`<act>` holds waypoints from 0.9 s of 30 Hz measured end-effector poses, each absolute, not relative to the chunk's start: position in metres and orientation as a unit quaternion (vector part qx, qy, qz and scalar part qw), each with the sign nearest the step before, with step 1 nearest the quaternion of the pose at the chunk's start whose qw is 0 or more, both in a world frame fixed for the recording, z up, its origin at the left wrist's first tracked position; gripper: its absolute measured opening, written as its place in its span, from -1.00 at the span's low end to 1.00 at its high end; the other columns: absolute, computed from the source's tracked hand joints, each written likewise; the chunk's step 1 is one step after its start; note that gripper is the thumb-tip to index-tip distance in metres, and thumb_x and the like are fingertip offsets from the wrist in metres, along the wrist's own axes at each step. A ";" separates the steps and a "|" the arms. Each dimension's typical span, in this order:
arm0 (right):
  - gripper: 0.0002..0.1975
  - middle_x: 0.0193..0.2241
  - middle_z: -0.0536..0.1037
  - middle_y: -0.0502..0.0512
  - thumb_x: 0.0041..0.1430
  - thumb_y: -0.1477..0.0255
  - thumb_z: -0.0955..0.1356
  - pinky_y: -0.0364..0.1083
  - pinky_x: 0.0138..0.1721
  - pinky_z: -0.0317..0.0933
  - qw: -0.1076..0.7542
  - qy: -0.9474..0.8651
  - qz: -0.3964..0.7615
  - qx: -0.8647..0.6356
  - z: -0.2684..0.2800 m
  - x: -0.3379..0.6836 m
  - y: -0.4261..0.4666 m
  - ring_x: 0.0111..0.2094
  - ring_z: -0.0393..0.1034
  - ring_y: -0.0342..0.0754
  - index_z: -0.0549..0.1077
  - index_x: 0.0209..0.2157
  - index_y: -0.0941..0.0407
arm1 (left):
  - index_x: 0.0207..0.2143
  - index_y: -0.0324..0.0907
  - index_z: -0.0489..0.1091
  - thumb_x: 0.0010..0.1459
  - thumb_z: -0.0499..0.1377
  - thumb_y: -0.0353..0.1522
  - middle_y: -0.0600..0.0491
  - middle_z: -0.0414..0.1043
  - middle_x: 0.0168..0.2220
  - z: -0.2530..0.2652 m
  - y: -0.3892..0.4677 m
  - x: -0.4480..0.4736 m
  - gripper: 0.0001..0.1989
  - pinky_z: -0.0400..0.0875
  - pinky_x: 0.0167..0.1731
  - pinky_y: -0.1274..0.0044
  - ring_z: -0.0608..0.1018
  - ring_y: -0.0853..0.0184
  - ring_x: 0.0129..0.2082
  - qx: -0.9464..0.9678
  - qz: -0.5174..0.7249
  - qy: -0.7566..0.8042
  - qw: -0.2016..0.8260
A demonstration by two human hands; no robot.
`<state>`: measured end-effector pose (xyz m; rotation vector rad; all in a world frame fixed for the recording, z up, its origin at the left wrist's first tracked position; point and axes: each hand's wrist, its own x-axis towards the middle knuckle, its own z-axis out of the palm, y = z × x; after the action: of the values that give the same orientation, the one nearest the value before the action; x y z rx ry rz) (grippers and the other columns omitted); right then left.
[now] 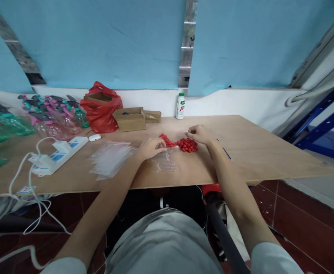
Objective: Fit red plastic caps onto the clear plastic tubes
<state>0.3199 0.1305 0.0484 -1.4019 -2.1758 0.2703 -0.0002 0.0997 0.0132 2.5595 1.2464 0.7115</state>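
Note:
My left hand (pixel 152 148) rests at the middle of the table with its fingers curled together. Whatever it may hold is too small to make out. Right beside its fingertips lies a row of small red pieces (pixel 168 141). Just in front of them, a group of thin clear plastic tubes (pixel 167 163) lies side by side. My right hand (pixel 199 134) hovers over the far edge of a heap of small red pieces (pixel 188 145). Its thumb and fingers are bent into a pinch, and I cannot tell what is between them.
Clear plastic bags (pixel 110 158) are fanned out to the left. Beyond them are a white power strip (pixel 60 156), spray bottles (pixel 55 118), a red plastic bag (pixel 102 108) and a cardboard box (pixel 130 119). A white bottle (pixel 180 106) stands by the wall. A blue pen-like stick (pixel 226 151) lies beside my right forearm.

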 end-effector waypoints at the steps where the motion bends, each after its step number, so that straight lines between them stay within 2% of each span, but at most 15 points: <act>1: -0.66 -0.53 0.57 0.04 0.30 0.21 0.38 -0.10 -0.33 0.10 0.261 -0.808 0.108 -0.517 0.049 0.320 0.130 -0.47 0.33 -0.10 0.62 -0.43 0.14 | -0.16 -0.07 0.64 0.30 0.34 -0.15 0.09 0.65 -0.26 0.013 0.100 0.000 -0.78 0.24 -0.32 0.48 0.52 0.34 -0.36 0.869 0.242 0.419 0.102; 7: -0.53 -0.56 0.54 0.05 0.41 0.13 0.29 -0.08 -0.33 0.07 0.280 -0.805 0.089 -0.515 0.044 0.322 0.135 -0.48 0.33 -0.08 0.62 -0.43 0.13 | -0.17 -0.10 0.63 0.41 0.23 -0.14 0.04 0.64 -0.23 0.015 0.099 0.000 -0.74 0.29 -0.27 0.46 0.55 0.29 -0.31 0.872 0.255 0.412 0.072; 11: -0.62 -0.45 0.62 0.09 0.40 0.21 0.31 -0.08 -0.28 0.12 0.313 -0.809 0.060 -0.494 0.037 0.312 0.138 -0.41 0.38 -0.06 0.64 -0.34 0.13 | -0.12 -0.09 0.62 0.46 0.15 -0.20 0.01 0.64 -0.15 0.015 0.099 -0.001 -0.74 0.33 -0.20 0.43 0.57 0.25 -0.22 0.854 0.283 0.436 0.032; 15: -0.75 -0.25 0.69 0.16 0.37 0.31 0.35 -0.04 -0.08 0.22 0.326 -0.846 0.021 -0.422 0.031 0.292 0.136 -0.20 0.44 0.04 0.66 -0.18 0.13 | -0.12 -0.07 0.61 0.43 0.19 -0.24 0.01 0.63 -0.09 0.012 0.102 -0.004 -0.80 0.37 -0.15 0.41 0.58 0.21 -0.17 0.838 0.284 0.466 0.017; 18: -0.73 -0.14 0.70 0.19 0.41 0.32 0.35 0.02 0.04 0.21 0.284 -0.878 -0.002 -0.385 0.030 0.276 0.129 -0.04 0.42 0.12 0.65 -0.04 0.12 | -0.10 -0.05 0.62 0.40 0.22 -0.25 0.01 0.62 -0.10 0.008 0.104 -0.006 -0.82 0.39 -0.12 0.40 0.59 0.19 -0.13 0.837 0.266 0.477 0.027; 21: -0.68 -0.01 0.68 0.24 0.47 0.26 0.36 0.08 0.09 0.17 0.203 -0.900 -0.041 -0.383 0.032 0.260 0.119 0.08 0.37 0.19 0.62 0.09 0.09 | -0.08 -0.04 0.63 0.40 0.21 -0.26 0.02 0.61 -0.10 0.005 0.106 -0.006 -0.81 0.41 -0.09 0.39 0.59 0.18 -0.10 0.836 0.263 0.480 0.031; 24: -0.70 0.00 0.67 0.29 0.48 0.24 0.37 0.11 0.10 0.12 0.139 -0.901 -0.081 -0.403 0.034 0.247 0.110 0.12 0.34 0.23 0.62 0.07 0.09 | -0.07 -0.06 0.63 0.39 0.20 -0.27 0.00 0.60 -0.11 0.003 0.108 -0.006 -0.80 0.43 -0.07 0.38 0.59 0.19 -0.11 0.841 0.259 0.474 0.030; 27: -0.77 -0.04 0.68 0.28 0.47 0.29 0.38 0.11 0.10 0.09 0.119 -0.898 -0.100 -0.412 0.032 0.239 0.107 0.11 0.34 0.22 0.62 -0.03 0.10 | -0.08 -0.06 0.63 0.40 0.19 -0.28 -0.01 0.58 -0.11 0.003 0.109 -0.005 -0.80 0.43 -0.01 0.36 0.58 0.17 -0.09 0.845 0.257 0.469 0.034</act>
<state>0.2387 0.1071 0.0318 -1.2062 -2.6252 -0.2926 -0.0053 0.1086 0.0025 2.5974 1.4415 0.7900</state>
